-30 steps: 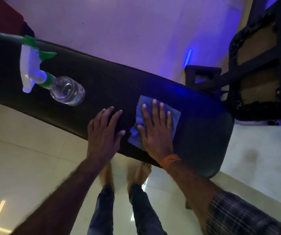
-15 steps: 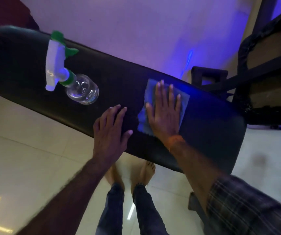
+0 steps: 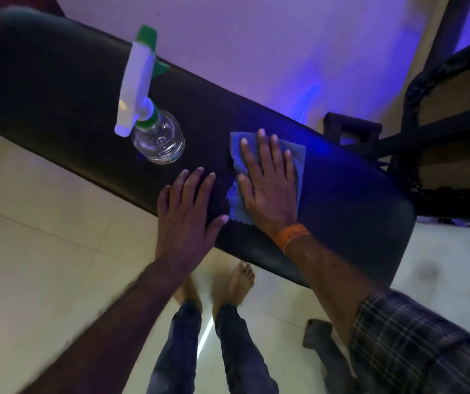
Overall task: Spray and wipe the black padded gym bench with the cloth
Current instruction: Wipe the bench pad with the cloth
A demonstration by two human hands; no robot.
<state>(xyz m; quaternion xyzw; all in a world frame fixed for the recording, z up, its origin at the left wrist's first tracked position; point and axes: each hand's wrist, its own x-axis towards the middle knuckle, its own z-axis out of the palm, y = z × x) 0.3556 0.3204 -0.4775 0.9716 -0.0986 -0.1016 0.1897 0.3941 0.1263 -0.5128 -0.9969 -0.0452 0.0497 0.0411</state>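
Head view: the right hand (image 3: 267,186), open flat on the blue cloth (image 3: 296,163), has slid it toward the spray bottle (image 3: 158,140). The left hand (image 3: 188,211) rests open on the black surface (image 3: 356,200); wiping is likely midway.

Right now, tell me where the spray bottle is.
In the head view, the spray bottle stands on the bench, left of the cloth and just beyond the left hand, untouched.
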